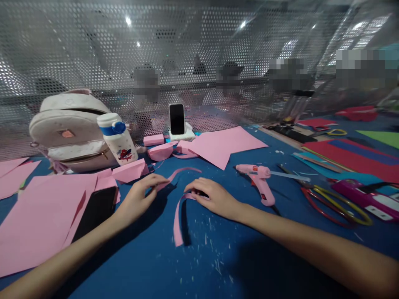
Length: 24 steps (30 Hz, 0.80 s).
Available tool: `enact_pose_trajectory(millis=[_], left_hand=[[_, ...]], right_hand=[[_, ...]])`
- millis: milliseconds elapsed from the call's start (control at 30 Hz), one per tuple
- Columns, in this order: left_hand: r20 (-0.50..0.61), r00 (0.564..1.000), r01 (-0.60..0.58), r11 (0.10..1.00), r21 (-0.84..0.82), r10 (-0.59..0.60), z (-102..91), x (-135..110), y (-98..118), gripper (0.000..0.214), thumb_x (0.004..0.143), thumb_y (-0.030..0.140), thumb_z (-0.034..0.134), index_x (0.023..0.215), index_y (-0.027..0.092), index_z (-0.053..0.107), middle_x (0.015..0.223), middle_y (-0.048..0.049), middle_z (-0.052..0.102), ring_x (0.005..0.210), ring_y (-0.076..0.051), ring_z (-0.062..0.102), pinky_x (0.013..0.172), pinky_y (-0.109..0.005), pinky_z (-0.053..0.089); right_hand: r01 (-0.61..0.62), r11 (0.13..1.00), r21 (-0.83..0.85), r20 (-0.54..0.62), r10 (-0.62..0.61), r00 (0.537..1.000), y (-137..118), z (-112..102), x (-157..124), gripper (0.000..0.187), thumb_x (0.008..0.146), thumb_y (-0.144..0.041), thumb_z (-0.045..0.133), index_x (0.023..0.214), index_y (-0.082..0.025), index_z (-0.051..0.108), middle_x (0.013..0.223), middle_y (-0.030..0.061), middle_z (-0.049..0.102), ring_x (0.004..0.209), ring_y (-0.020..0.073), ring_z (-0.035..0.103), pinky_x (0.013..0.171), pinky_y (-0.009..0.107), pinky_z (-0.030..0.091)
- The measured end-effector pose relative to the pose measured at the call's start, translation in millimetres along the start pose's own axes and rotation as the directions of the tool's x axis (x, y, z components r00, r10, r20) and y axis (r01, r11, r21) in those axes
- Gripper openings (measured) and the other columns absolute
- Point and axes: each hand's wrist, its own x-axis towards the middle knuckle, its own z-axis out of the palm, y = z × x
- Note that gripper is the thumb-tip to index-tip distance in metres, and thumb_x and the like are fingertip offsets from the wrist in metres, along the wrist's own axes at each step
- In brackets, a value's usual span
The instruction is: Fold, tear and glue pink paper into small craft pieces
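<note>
Between the fingertips of my left hand [144, 198] is a narrow pink paper strip [183, 169], whose free end curves away to the right above the table. My right hand [215, 195] is closed on a second pink paper strip [177, 224], which arches left and hangs toward me. The fingertips of my right hand are partly hidden behind its knuckles. A pink hot glue gun [259, 181] lies to the right of my right hand, with a clear glue stick in its back. Beyond my left hand stand folded pink paper pieces [130, 170].
At left are large pink sheets [40, 216], a black phone [96, 209], a white bottle [120, 143] and a pale backpack [75, 124]. Another phone [177, 119] stands upright at the back. Scissors [335, 203], a purple power strip [369, 199] and red sheets [358, 158] lie at right.
</note>
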Motion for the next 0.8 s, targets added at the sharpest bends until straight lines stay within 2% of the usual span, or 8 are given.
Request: enact_pose_trajectory(millis=[100, 167, 267, 367, 433, 500, 667, 800], left_hand=[[-0.047, 0.998, -0.038, 0.998, -0.054, 0.036, -6.5, -1.2, 13.8, 0.039, 0.092, 0.008, 0.041, 0.112, 0.022, 0.071, 0.114, -0.0064, 0.069, 0.109, -0.02, 0.064, 0.097, -0.036, 0.049], [-0.042, 0.995, -0.09, 0.993, -0.07, 0.088, -9.2, -3.4, 24.1, 0.045, 0.092, 0.003, 0.038, 0.113, 0.024, 0.072, 0.114, -0.005, 0.07, 0.109, -0.018, 0.064, 0.097, -0.032, 0.049], [-0.023, 0.99, -0.14, 0.986, -0.095, 0.138, -8.7, -7.2, 36.5, 0.049, 0.093, 0.001, 0.037, 0.114, 0.027, 0.072, 0.114, -0.0031, 0.07, 0.11, -0.016, 0.064, 0.097, -0.029, 0.047], [-0.002, 0.99, -0.143, 0.981, -0.129, 0.144, -4.3, -9.6, 41.2, 0.043, 0.093, 0.002, 0.045, 0.111, 0.028, 0.074, 0.11, -0.002, 0.072, 0.106, -0.016, 0.066, 0.094, -0.027, 0.048], [0.013, 0.99, -0.136, 0.98, -0.143, 0.14, -1.0, -10.1, 40.8, 0.034, 0.092, 0.005, 0.052, 0.106, 0.026, 0.076, 0.104, -0.0023, 0.075, 0.101, -0.017, 0.067, 0.091, -0.027, 0.049], [0.03, 0.99, -0.133, 0.98, -0.149, 0.139, 1.7, -10.3, 39.6, 0.028, 0.091, 0.007, 0.057, 0.101, 0.024, 0.077, 0.099, -0.0024, 0.076, 0.097, -0.017, 0.068, 0.089, -0.027, 0.05], [0.098, 0.985, -0.123, 0.978, -0.168, 0.14, 4.2, -11.5, 39.4, 0.021, 0.092, 0.01, 0.062, 0.098, 0.023, 0.078, 0.097, -0.0028, 0.077, 0.095, -0.017, 0.069, 0.087, -0.027, 0.051], [0.135, 0.978, -0.133, 0.973, -0.189, 0.16, 4.5, -11.4, 41.6, 0.023, 0.093, 0.008, 0.06, 0.099, 0.022, 0.077, 0.098, -0.0032, 0.076, 0.093, -0.016, 0.069, 0.085, -0.025, 0.051]], right_hand=[[-0.076, 0.997, 0.001, -0.063, 0.076, 0.995, 6.8, -0.9, 0.7, 0.019, 0.087, -0.006, 0.056, 0.098, -0.021, 0.059, 0.088, 0.0, 0.064, 0.08, 0.0157, 0.059, 0.073, 0.029, 0.045], [-0.105, 0.994, -0.018, -0.103, 0.103, 0.989, 12.3, -2.8, 2.0, 0.02, 0.086, -0.003, 0.054, 0.092, -0.021, 0.059, 0.088, 0.0001, 0.064, 0.083, 0.0168, 0.059, 0.075, 0.03, 0.045], [-0.104, 0.992, -0.072, -0.196, 0.089, 0.977, 17.3, -5.0, 3.6, 0.019, 0.089, -0.006, 0.054, 0.093, -0.022, 0.063, 0.102, 0.0041, 0.064, 0.1, 0.0217, 0.057, 0.089, 0.039, 0.045], [-0.064, 0.99, -0.127, -0.279, 0.027, 0.96, 15.7, -4.2, 3.3, 0.028, 0.089, -0.016, 0.063, 0.115, -0.024, 0.062, 0.125, 0.0093, 0.057, 0.121, 0.0267, 0.048, 0.103, 0.048, 0.04], [-0.017, 0.99, -0.142, -0.273, -0.023, 0.962, 12.5, -3.0, 2.3, 0.045, 0.087, -0.021, 0.068, 0.129, -0.024, 0.054, 0.134, 0.0111, 0.051, 0.127, 0.0279, 0.044, 0.107, 0.05, 0.038], [0.042, 0.987, -0.154, -0.229, -0.077, 0.97, 9.4, -2.5, 1.3, 0.052, 0.087, -0.024, 0.07, 0.134, -0.026, 0.05, 0.138, 0.0106, 0.049, 0.129, 0.0278, 0.042, 0.109, 0.051, 0.037], [0.108, 0.98, -0.167, -0.121, -0.129, 0.984, 5.1, -5.4, 0.4, 0.024, 0.09, -0.011, 0.061, 0.108, -0.027, 0.066, 0.131, 0.0051, 0.057, 0.128, 0.0263, 0.042, 0.108, 0.049, 0.037], [0.103, 0.985, -0.139, -0.095, -0.117, 0.989, 4.1, -7.2, 0.5, 0.025, 0.093, -0.007, 0.053, 0.103, -0.025, 0.066, 0.126, 0.0054, 0.059, 0.125, 0.025, 0.044, 0.105, 0.047, 0.038]])
